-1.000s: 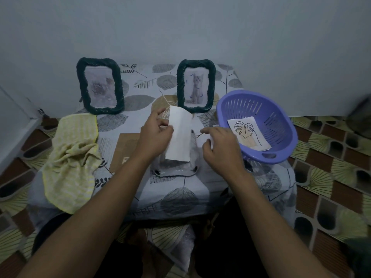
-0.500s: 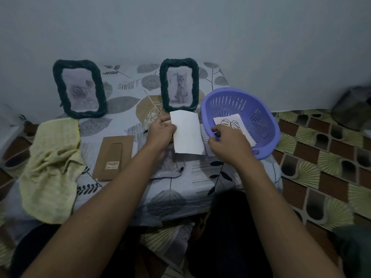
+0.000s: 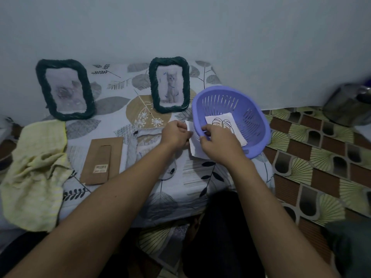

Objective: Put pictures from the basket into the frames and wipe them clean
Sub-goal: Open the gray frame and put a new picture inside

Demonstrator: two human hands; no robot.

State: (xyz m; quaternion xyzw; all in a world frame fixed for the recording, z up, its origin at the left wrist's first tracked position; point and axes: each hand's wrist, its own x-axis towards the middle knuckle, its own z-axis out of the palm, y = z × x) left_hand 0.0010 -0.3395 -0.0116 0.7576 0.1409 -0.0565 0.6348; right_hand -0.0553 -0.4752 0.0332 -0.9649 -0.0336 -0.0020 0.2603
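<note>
Leaf-print cloth [image 3: 112, 105] — left hand [image 3: 176, 134], right hand [image 3: 218, 145] pinch flat paper [image 3: 195, 147].

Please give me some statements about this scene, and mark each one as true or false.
1. The left hand and the right hand both hold the white sheet. True.
2. The purple basket is empty. False: a leaf drawing lies in it.
3. The yellow cloth lies at the left side of the table. True.
4. The brown backing board stands upright. False: it lies flat on the table.
</note>
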